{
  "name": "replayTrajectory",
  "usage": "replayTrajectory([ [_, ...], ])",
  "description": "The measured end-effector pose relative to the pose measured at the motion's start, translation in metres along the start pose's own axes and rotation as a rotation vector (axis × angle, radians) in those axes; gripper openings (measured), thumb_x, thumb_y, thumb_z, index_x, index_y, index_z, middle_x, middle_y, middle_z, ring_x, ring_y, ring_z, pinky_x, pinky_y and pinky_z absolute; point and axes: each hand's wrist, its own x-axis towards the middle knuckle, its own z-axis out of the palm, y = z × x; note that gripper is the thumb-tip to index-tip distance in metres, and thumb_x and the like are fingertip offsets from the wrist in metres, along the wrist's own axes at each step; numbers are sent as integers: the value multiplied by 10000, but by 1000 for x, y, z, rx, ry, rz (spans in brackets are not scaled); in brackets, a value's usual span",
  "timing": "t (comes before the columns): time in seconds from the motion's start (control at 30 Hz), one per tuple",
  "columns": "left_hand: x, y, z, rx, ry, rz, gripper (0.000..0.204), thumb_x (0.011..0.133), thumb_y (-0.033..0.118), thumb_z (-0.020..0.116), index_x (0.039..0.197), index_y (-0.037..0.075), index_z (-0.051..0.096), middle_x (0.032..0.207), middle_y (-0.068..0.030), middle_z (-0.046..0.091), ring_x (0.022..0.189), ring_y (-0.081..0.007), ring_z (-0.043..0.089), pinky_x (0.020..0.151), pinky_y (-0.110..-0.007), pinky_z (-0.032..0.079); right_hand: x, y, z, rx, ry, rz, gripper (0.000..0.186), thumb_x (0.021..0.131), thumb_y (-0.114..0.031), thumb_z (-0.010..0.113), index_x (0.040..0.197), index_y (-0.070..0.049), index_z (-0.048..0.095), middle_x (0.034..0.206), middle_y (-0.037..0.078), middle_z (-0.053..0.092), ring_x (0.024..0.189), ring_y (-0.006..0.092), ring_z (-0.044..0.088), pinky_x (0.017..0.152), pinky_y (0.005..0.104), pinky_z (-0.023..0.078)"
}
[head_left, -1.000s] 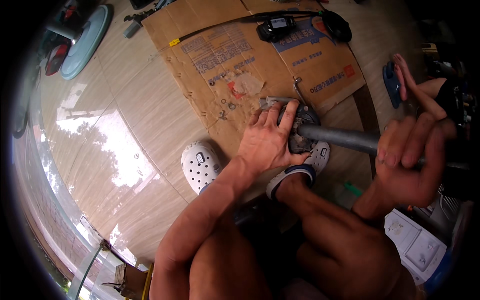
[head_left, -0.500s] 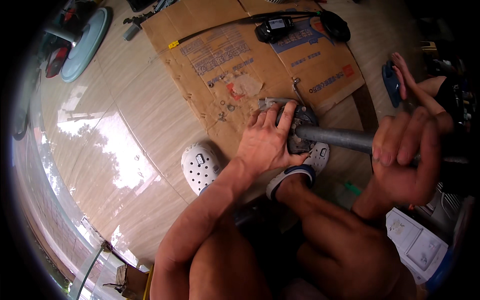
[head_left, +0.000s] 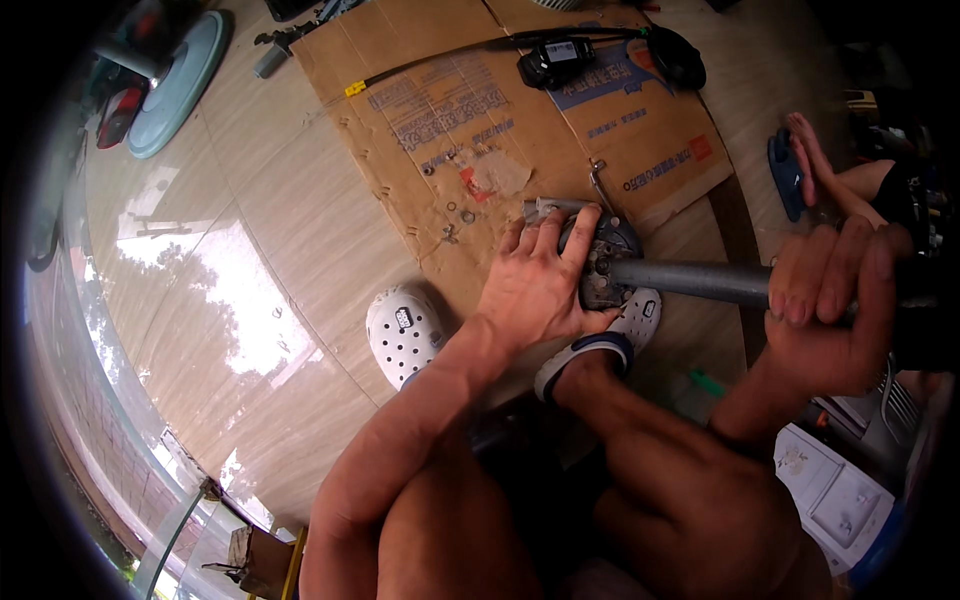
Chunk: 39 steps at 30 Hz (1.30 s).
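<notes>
My left hand (head_left: 540, 280) grips a round, dark grey metal part (head_left: 612, 240), fingers over its far left side and thumb at its near edge. The part stands close to my right shoe, at the near edge of the cardboard. A long grey metal pipe (head_left: 690, 280) reaches from the face of this part out to the right. Around the pipe's right portion my right hand (head_left: 835, 305) is closed. What joins the pipe to the part is hard to make out. Just beyond the part a small wrench (head_left: 598, 178) lies on the cardboard.
Flattened cardboard (head_left: 400, 100) covers the floor ahead, with small nuts and rings (head_left: 460, 213), a black cable (head_left: 440, 62) and a black device (head_left: 555, 62) on it. Another person's foot (head_left: 808, 150) is at right. A white tray (head_left: 835, 495) sits near right; a round pale-blue base (head_left: 180, 90) stands far left.
My right hand has moved a little to the right with the pipe. My left hand keeps its grip on the round part. The whole view has shifted slightly.
</notes>
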Motion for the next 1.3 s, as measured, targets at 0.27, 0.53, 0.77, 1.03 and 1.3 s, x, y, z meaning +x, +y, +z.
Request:
replayTrajectory([
  [0.27,-4,2,-2,-83,-70,-77,1153,670,651,810,1553,58,365,1382,-275,532,1256,-443,557,1128,-570,388,-32,-1,-27,-805,219,580,207,879,-60,770,1025,11,640,789,33,609,561,100,536,535,271,444],
  [0.53,0,6,-9,-14,-103,-79,1202,657,656,830,1578,61,338,1530,-282,421,1308,-489,512,1155,-546,367,-89,47,-53,-727,2,663,302,800,-58,806,1074,26,709,921,73,747,859,106,676,775,284,542],
  [0.77,11,11,-8,-78,-75,-22,1192,588,582,906,1548,78,412,1542,-252,415,1307,-464,520,1104,-529,437,-97,29,-61,-713,79,802,352,793,-79,816,1112,13,700,869,50,717,787,104,656,748,279,544],
  [1.03,13,13,-5,-101,-63,-78,1158,587,567,908,1536,98,439,1474,-239,459,1229,-465,549,1061,-545,456,-119,49,-60,-536,69,539,454,832,-200,804,1177,21,610,849,14,682,727,82,605,655,253,509],
  [1.3,13,11,-3,-47,-83,-63,1094,620,518,898,1540,134,447,1420,-222,491,1228,-447,562,1070,-546,458,-124,46,-58,-643,22,589,471,837,-211,826,1172,34,604,877,54,708,783,112,650,723,270,539],
])
